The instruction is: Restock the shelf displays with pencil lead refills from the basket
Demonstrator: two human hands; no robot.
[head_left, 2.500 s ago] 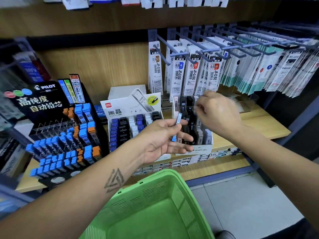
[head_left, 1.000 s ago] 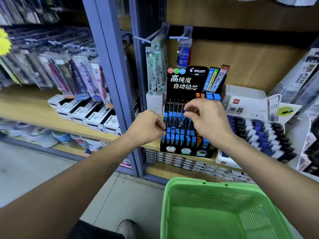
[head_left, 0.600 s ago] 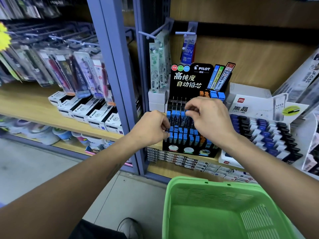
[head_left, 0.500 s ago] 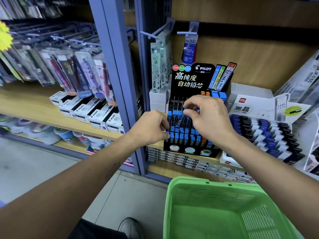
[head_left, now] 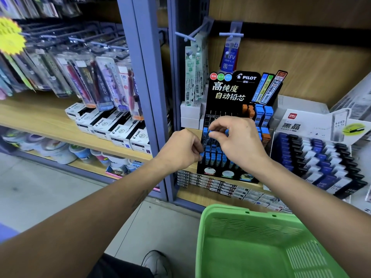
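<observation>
While the right hand (head_left: 239,143) was held against the upper rows of the black Pilot display (head_left: 230,91), a blue-capped lead refill (head_left: 217,131) was pinched between its thumb and forefinger, most of the tube being hidden behind the fingers. The left hand (head_left: 180,150) was curled at the display's lower left edge; something thin and dark seemed to be gripped at its fingertips, though what it was could not be made out. Much of the rack's blue and orange stock was covered by both hands. Beside it on the right, a white display (head_left: 313,125) of black- and blue-capped refills was cut off by the picture's edge. The wooden shelf (head_left: 202,195) carried rows of small boxes along its front. Below, a green basket (head_left: 251,223) was seen only in part, with no contents discernible inside it. To the left, past a grey upright (head_left: 144,77), hanging pen packs were blurred, and a grey floor (head_left: 60,189) lay beneath.
</observation>
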